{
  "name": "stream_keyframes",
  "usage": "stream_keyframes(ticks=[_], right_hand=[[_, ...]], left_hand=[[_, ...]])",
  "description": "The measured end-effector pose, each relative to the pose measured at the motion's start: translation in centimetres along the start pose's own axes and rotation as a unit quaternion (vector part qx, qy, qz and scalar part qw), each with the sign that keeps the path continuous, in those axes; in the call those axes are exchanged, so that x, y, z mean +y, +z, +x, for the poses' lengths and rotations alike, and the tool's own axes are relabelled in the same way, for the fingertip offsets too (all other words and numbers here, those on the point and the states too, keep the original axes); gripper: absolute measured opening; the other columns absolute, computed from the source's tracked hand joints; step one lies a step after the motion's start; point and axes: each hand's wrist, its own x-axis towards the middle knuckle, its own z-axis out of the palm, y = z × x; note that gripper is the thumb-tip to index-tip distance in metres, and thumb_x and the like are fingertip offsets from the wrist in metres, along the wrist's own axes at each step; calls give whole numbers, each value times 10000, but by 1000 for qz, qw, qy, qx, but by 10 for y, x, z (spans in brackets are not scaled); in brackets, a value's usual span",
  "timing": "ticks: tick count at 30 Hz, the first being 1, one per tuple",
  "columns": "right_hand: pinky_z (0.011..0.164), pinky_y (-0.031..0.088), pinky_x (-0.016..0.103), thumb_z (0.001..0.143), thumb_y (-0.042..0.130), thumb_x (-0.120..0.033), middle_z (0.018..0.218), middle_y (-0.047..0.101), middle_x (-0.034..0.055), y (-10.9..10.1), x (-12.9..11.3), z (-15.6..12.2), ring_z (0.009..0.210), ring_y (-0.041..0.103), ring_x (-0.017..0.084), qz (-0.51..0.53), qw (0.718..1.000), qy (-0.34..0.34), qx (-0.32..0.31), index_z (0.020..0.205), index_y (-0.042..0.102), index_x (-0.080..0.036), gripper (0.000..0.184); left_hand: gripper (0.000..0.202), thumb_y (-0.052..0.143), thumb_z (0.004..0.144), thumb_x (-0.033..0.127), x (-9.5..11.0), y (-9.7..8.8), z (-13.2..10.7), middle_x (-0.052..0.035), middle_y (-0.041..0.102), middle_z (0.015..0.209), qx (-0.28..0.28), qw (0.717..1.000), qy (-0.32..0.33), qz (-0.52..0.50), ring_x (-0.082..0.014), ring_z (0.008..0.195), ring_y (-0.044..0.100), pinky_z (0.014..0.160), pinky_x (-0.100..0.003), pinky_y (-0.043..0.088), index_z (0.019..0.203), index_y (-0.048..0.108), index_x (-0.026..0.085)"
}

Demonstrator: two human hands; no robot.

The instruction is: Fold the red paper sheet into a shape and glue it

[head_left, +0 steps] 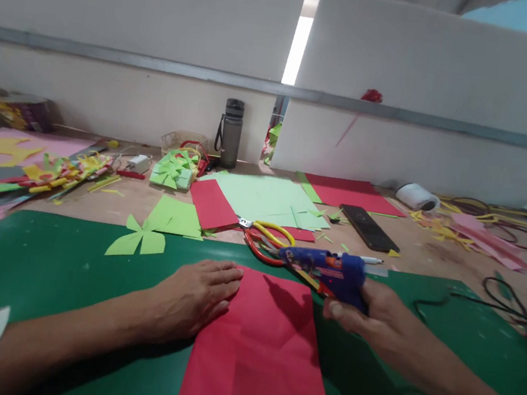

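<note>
My left hand (194,298) lies flat, fingers together, pressing the left edge of a red paper sheet (261,359) that rests on a dark green mat (63,275). My right hand (374,316) grips a blue hot glue gun (331,272), its nozzle pointing left just above the red sheet's upper right corner. Yellow- and red-handled scissors (265,240) lie right behind the glue gun.
Light green sheets (263,197) and cut green shapes (139,239), more red paper (211,203), a black phone (369,227), a grey bottle (231,133), a tape roll (416,196), black cables (502,300) and colourful paper strips (53,173) crowd the table behind the mat.
</note>
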Motion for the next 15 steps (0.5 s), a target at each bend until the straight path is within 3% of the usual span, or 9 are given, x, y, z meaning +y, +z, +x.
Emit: stream_keyframes(ticks=[5, 10, 15], right_hand=[[566, 510, 276, 839, 511, -354, 761, 645, 36, 7, -6, -5, 659, 594, 178, 5, 997, -7, -76, 824, 607, -193, 188], [553, 466, 259, 832, 521, -414, 734, 579, 20, 8, -16, 1, 628, 530, 149, 16, 988, 63, -142, 886, 587, -171, 257], [546, 428, 260, 813, 524, -329, 735, 569, 15, 12, -18, 7, 626, 499, 146, -27, 989, 61, -134, 823, 572, -185, 152]], left_hand=[[357, 312, 967, 200, 3, -4, -1, -102, 536, 1321, 30, 999, 11, -34, -188, 1268, 431, 1089, -357, 332, 1249, 512, 113], [348, 315, 966, 203, 3, -5, 0, -121, 573, 1271, 54, 997, 34, -39, -200, 1213, 493, 1099, -344, 315, 1171, 575, 96], [342, 326, 960, 194, 3, -5, 0, -122, 584, 1255, 55, 997, 33, -39, -200, 1204, 503, 1096, -322, 318, 1152, 588, 87]])
